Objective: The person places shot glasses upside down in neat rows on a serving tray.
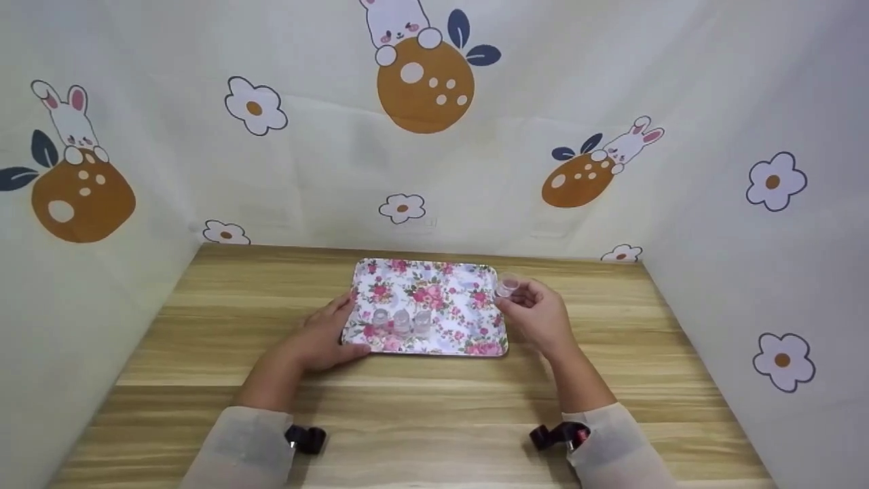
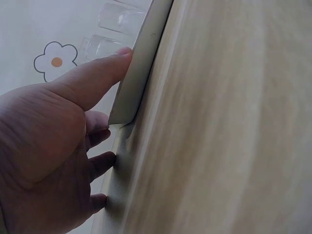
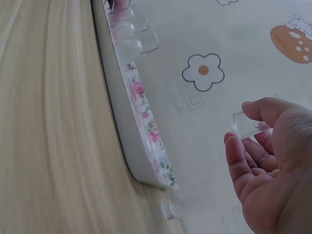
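A shallow rectangular tray with a pink rose print lies on the table. My left hand holds its near left corner. The thumb lies along the near rim, and the other fingers reach round the left side. Three small clear cups stand in a row on the near left part of the tray. Beside the tray's right edge, my right hand pinches a small clear cup between thumb and fingers. Its fingers cover part of this cup.
In the right wrist view another clear cup shows past the tray's right end. The wood-grain table is bounded by a cream cloth backdrop printed with rabbits, oranges and flowers, behind and on both sides.
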Demonstrator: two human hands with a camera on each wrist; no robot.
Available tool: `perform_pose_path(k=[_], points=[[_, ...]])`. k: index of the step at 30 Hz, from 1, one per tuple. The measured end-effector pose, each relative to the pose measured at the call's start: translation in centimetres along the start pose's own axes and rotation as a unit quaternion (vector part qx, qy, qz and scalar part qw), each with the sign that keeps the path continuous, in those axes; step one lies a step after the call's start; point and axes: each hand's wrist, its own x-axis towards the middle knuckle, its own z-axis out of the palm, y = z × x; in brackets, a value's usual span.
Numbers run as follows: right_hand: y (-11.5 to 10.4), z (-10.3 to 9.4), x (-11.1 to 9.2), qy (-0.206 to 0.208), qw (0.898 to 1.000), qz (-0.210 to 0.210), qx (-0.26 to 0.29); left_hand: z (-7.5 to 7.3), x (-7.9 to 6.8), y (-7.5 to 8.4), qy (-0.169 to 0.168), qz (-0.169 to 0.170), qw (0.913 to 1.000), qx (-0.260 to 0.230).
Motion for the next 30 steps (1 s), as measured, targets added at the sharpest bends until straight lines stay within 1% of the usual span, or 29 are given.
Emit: perform_pose_path(k=[10, 14, 18, 24, 27, 30], points=[[-1.5, 2.7, 0.4, -0.023, 0.999, 0.004, 0.031, -0.2, -0.1, 0.2, -0.002, -0.004, 1.0, 0.0], [-2.1, 4.0, 0.7, -0.03, 0.999, -0.008, 0.042, -0.2, -0.2, 0.2, -0.002, -0.004, 1.0, -0.001], [-2.4, 5.0, 0.9, -0.033, 0.998, -0.021, 0.041, -0.1, -0.2, 0.1, 0.001, -0.003, 1.0, -0.001], [-2.3, 5.3, 0.8, -0.035, 0.998, -0.035, 0.041, -0.1, -0.1, 0.1, 0.001, -0.002, 1.0, -0.002], [-2.2, 5.2, 0.8, -0.038, 0.998, -0.037, 0.026, -0.1, -0.2, 0.1, 0.001, -0.004, 1.0, -0.003], [-2.1, 5.4, 0.6, -0.042, 0.998, -0.048, 0.0, -0.1, -0.2, 0.1, 0.0, -0.005, 1.0, -0.004]])
